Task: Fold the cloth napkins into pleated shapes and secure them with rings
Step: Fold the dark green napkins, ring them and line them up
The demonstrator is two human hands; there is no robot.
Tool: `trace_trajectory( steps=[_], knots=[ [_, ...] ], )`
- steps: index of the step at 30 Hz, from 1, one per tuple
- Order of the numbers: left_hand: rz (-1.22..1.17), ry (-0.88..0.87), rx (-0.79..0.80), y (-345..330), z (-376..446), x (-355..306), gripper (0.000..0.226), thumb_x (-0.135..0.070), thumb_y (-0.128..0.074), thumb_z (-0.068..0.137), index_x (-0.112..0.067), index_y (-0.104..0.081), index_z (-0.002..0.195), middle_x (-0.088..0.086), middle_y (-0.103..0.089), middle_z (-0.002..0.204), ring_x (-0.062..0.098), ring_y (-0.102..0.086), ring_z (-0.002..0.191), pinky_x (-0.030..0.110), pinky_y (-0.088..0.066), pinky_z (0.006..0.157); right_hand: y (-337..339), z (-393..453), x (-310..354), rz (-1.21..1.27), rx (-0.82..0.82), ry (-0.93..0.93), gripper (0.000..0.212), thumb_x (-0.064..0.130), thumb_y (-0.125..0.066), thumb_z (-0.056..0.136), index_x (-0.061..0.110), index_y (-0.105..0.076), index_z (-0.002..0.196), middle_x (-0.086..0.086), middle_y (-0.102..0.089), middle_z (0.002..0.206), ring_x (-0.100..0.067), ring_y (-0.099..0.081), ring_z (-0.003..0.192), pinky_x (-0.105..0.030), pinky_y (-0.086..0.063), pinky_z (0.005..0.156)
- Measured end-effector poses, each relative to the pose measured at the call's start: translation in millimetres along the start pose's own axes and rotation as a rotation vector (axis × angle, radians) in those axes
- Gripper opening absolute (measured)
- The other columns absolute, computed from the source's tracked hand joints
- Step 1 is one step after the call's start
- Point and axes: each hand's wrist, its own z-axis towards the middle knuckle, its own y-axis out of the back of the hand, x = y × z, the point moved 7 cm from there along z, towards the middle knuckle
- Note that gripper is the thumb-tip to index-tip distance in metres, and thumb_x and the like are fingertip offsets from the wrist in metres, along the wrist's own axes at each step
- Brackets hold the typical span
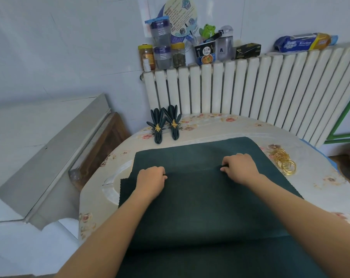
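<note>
Both hands pinching a fold in the dark green napkin (200,207)

The left hand (151,180) and right hand (240,167) are gripping the fold ridge with curled fingers, on the floral tabletop (320,189).

A home dining corner: floral-clothed table (220,125), white radiator (250,87) topped with food jars (162,55), tiled wall (69,47).

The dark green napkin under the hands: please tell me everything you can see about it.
The dark green napkin is a large plain cloth with a matte, slightly rough weave. It lies spread on the floral table, its near part running out of view below. A fold ridge crosses it from side to side; the left hand and the right hand each pinch that ridge. The far part lies flat.
</note>
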Motion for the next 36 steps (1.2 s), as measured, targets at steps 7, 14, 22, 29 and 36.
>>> trace_trajectory(
  steps=[7,14,22,29,36],
  knots=[
    [-0.053,-0.001,-0.122,-23.2,39.5,7.1,0.020,-0.027,-0.041,0.100,-0.016,-0.057,0.105,0.001,-0.061,0.105,0.020,-0.056,0.095,0.033,-0.041,0.086,-32.7,30.0,-8.4,0.044,-0.070,-0.020,0.023,0.036,-0.045,0.096,0.022,-0.060,0.107,0.004,-0.061,0.112,-0.019,-0.049,0.108,-0.030,-0.032,0.093],
    [-0.018,0.031,-0.181,-34.2,54.3,10.8,0.019,-0.030,-0.041,0.100,-0.020,-0.056,0.106,-0.004,-0.058,0.107,0.016,-0.053,0.098,0.032,-0.037,0.088,-41.9,35.2,-11.3,0.066,-0.140,-0.072,0.024,0.038,-0.045,0.095,0.025,-0.061,0.106,0.007,-0.061,0.105,-0.015,-0.051,0.105,-0.030,-0.023,0.099],
    [-0.070,-0.073,-0.175,-37.8,36.6,-30.6,0.042,-0.033,-0.037,0.098,-0.023,-0.039,0.138,0.001,-0.037,0.145,0.017,-0.028,0.136,0.035,-0.010,0.114,-42.3,37.7,-12.9,-0.023,-0.075,-0.073,0.028,0.045,-0.043,0.094,0.027,-0.058,0.109,0.006,-0.060,0.110,-0.018,-0.045,0.113,-0.037,-0.015,0.106],
    [-0.112,-0.101,0.162,-76.1,18.1,-49.4,0.058,-0.051,-0.018,0.099,-0.033,-0.003,0.152,-0.001,0.006,0.160,0.016,0.011,0.147,0.042,0.006,0.119,-28.1,29.5,-48.3,-0.213,-0.042,-0.156,0.028,0.045,-0.043,0.094,0.024,-0.055,0.110,0.002,-0.058,0.114,-0.022,-0.042,0.120,-0.045,-0.010,0.112],
    [-0.179,-0.104,0.163,-71.4,20.8,-47.8,0.055,-0.049,-0.024,0.100,-0.033,-0.013,0.151,-0.002,-0.003,0.160,0.016,0.004,0.147,0.039,0.003,0.119,-28.8,19.1,-58.6,-0.223,-0.026,-0.186,0.038,0.022,-0.045,0.092,0.026,-0.047,0.130,-0.003,-0.039,0.140,-0.026,-0.020,0.137,-0.049,0.002,0.114]
  ],
)
